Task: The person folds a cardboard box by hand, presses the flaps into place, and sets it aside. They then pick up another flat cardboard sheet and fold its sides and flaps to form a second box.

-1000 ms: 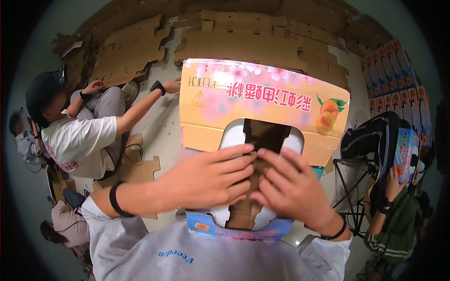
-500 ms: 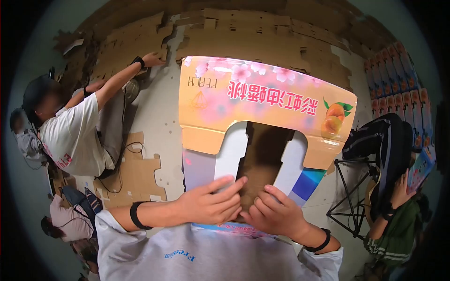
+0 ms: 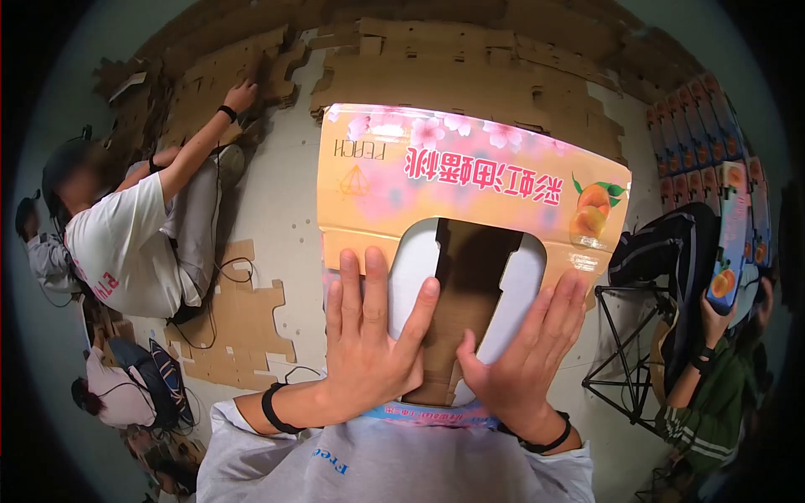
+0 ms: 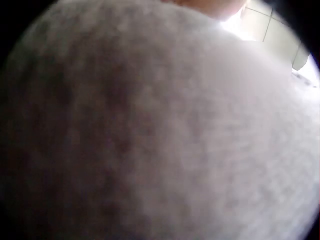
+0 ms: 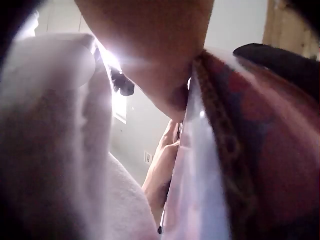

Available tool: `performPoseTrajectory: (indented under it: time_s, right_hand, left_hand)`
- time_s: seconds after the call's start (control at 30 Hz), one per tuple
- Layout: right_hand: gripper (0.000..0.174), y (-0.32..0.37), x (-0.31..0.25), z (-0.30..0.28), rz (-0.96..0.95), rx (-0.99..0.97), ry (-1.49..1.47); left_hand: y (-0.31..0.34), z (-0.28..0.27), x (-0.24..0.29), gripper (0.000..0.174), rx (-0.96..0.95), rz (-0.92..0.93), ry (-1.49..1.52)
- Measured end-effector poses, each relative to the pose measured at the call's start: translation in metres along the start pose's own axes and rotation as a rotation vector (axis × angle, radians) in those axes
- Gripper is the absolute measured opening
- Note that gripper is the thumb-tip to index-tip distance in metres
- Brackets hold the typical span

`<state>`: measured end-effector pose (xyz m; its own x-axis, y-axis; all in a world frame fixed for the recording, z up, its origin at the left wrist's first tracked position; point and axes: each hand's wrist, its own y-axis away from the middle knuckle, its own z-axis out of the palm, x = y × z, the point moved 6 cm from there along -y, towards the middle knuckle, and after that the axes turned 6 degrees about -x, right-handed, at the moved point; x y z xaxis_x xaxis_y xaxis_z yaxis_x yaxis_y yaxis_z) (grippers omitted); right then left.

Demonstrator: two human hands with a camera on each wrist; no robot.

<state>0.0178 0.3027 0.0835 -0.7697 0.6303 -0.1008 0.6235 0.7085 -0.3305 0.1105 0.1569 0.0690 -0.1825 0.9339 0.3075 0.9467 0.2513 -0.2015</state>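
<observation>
A printed peach carton (image 3: pixel 478 180) lies in front of the body, with a dark cut-out opening in its middle and white inner flaps on both sides. On the left of the opening, the left hand (image 3: pixel 366 356) lies flat with fingers spread, its fingertips on the orange edge. The right hand (image 3: pixel 527 360) lies over the right flap, fingers straight and thumb apart. Grey cloth fills the left wrist view. In the right wrist view the right hand (image 5: pixel 155 45) is beside the carton's cut edge (image 5: pixel 220 120).
Flattened cardboard (image 3: pixel 470 84) covers the floor ahead. A person in a white shirt (image 3: pixel 126 243) sits at left; another at right holds a carton (image 3: pixel 728 251) near stacked cartons (image 3: pixel 696 126). A black stool frame (image 3: pixel 625 352) stands right of the carton.
Both hands have parted from the middle of the opening and moved outward and forward onto the carton's sides, fingers straightened. The person at left has reached farther over the cardboard.
</observation>
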Motion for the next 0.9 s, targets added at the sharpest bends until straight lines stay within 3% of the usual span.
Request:
performPoseTrajectory:
  time_s: [0.23, 0.33, 0.4, 0.5, 0.57, 0.67, 0.77, 0.83, 0.9]
  right_hand:
    - [0.102, -0.003, 0.010, 0.000, 0.033, -0.044, -0.003]
    - [0.107, -0.004, 0.019, -0.001, -0.001, -0.011, -0.019]
    - [0.110, 0.003, 0.039, -0.009, 0.007, 0.011, -0.230]
    - [0.113, 0.012, 0.067, 0.008, 0.338, 0.139, -0.771]
    - [0.113, 0.035, 0.082, 0.033, 0.682, -0.057, -1.262]
    - [0.118, 0.039, 0.110, 0.028, 0.727, -0.030, -1.386]
    - [0.119, 0.036, 0.122, 0.031, 0.833, -0.093, -1.740]
    - [0.112, 0.043, 0.121, 0.042, 0.830, -0.190, -1.540]
    - [0.107, 0.042, 0.104, 0.044, 0.585, -0.335, -1.247]
  left_hand:
    - [0.008, 0.011, -0.002, 0.085, 0.058, -0.005, -0.123]
    - [0.003, 0.010, -0.003, 0.075, 0.058, -0.017, -0.043]
    - [-0.004, 0.002, -0.006, 0.071, 0.054, 0.001, -0.027]
    - [-0.006, -0.011, -0.016, 0.062, 0.091, 0.045, 0.183]
    - [-0.010, -0.016, -0.017, 0.057, 0.101, 0.065, 0.252]
    - [-0.026, -0.028, -0.001, 0.046, 0.089, 0.111, 0.254]
    - [-0.057, -0.048, -0.011, 0.054, 0.109, 0.187, 0.561]
    - [-0.075, -0.054, -0.013, 0.055, 0.159, 0.201, 0.638]
    - [-0.085, -0.051, -0.017, 0.052, 0.169, 0.264, 0.670]
